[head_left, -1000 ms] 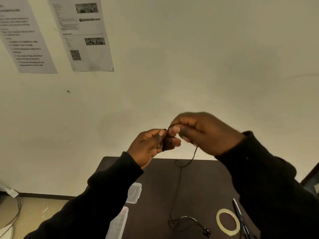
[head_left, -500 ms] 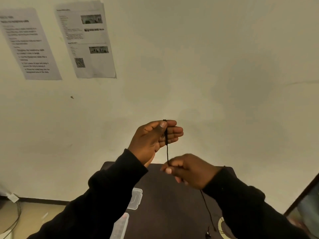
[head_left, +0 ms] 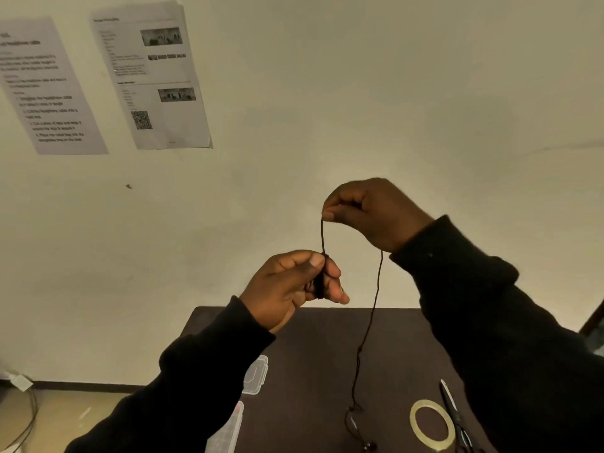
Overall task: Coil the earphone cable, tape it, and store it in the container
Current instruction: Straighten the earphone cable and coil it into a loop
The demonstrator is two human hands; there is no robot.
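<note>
My left hand [head_left: 291, 286] pinches a small dark bundle of coiled earphone cable between thumb and fingers, held up in front of the wall. My right hand [head_left: 372, 214] is higher and to the right, pinching the same black earphone cable [head_left: 376, 295]. A short stretch runs taut from the bundle up to my right fingers. The rest hangs from my right hand down to the dark table [head_left: 310, 387], where the earbuds lie near the front edge. A clear plastic container [head_left: 256, 376] sits on the table's left side. A tape roll [head_left: 431, 425] lies at the front right.
Black scissors [head_left: 454, 416] lie just right of the tape roll. A second clear plastic piece [head_left: 228, 433] rests at the table's left front edge. Two printed sheets [head_left: 153, 76] hang on the pale wall. Cables lie on the floor at the far left.
My right hand has risen from below my left hand to above it, pulling the cable up. My left hand has dropped a little, still holding the bundle.
</note>
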